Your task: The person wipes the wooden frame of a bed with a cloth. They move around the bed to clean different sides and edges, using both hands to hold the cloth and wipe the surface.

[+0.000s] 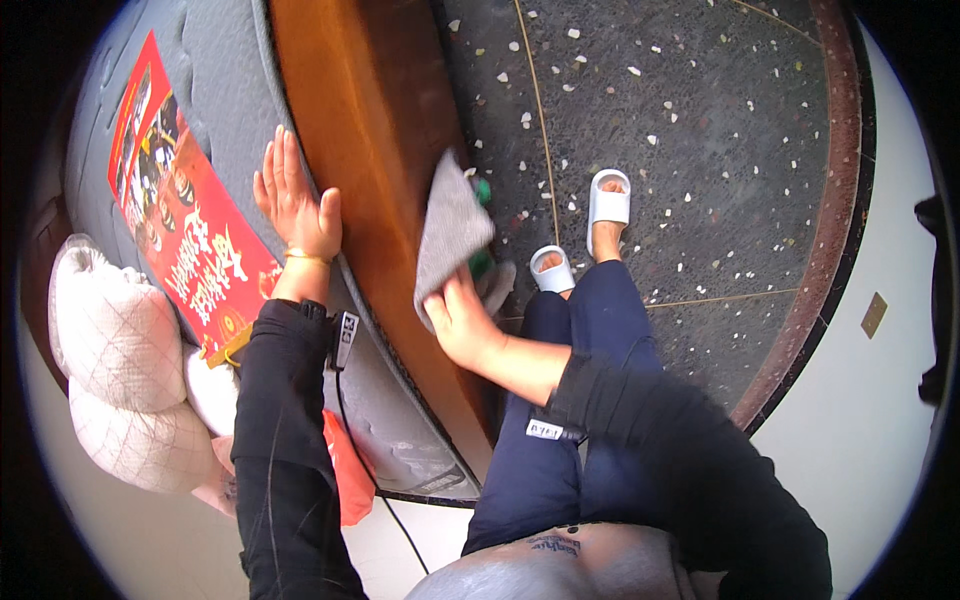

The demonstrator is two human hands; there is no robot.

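1. Gripping a gray cloth (452, 220), the person's right hand (462, 325) has its fingers bent in at the low end (the fingertips are hidden).
2. The cloth is beside the brown wooden bed side (340, 90), near the floor (700, 160). It is hard to tell if it touches the wood.
3. The left hand (300, 205) lies flat on the edge of the gray mattress (225, 60), thumb out wide, with nothing in it. A red printed sheet (190, 200) lies near it.
4. The work looks like wiping the wood, and it seems partway done.
5. How much is wiped, and how much is left, cannot be told. The cloth is not yet put down.
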